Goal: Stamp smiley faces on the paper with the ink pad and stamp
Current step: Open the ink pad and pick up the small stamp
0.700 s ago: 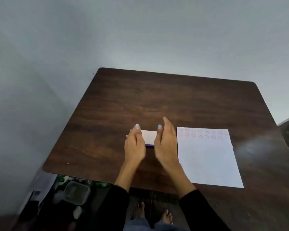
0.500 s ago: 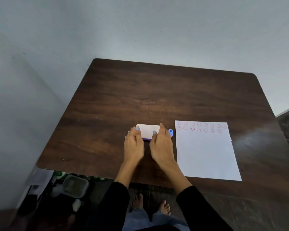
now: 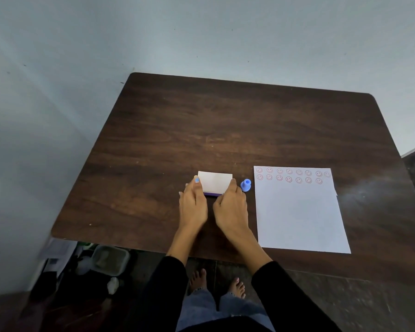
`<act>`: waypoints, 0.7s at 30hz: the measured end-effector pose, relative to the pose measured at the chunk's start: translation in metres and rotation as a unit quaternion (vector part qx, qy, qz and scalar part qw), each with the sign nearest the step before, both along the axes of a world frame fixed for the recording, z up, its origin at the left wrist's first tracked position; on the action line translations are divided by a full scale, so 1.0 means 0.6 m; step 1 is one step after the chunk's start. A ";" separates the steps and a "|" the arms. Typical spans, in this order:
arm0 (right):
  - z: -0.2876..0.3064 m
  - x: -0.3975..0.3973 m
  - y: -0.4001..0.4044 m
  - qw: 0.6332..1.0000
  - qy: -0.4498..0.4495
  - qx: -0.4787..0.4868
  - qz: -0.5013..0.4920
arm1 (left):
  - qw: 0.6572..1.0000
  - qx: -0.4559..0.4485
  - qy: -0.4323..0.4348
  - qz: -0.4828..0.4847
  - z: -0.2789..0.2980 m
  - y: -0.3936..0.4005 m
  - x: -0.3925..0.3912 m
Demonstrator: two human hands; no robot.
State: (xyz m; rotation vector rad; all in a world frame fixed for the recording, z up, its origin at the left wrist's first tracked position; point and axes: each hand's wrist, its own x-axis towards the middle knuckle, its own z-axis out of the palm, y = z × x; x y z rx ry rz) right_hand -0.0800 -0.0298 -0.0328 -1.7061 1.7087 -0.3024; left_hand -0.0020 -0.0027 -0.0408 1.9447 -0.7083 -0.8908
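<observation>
Your left hand and right hand pinch the white-lidded purple ink pad (lid on); small blue plastic stamp stands at its 3 o'clock, beside the white paper sheet.

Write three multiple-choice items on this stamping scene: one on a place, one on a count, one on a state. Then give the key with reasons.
1. Where does the blue stamp stand?
A. Between the ink pad and the paper
B. On the paper
C. In the left hand

2. How many rows of smiley faces are on the paper?
A. One
B. Two
C. Four

3. What are the hands doing?
A. Resting flat on the table
B. Both holding the ink pad
C. Lifting the paper

Key: 1 A, it stands upright on the table in that gap. 2 B, two rows line the far edge. 3 B, left hand and right hand grip its sides.
</observation>
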 end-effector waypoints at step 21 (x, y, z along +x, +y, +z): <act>-0.013 0.108 0.039 0.965 0.033 -0.063 0.252 | 0.979 0.036 -0.147 0.138 -0.018 0.079 0.118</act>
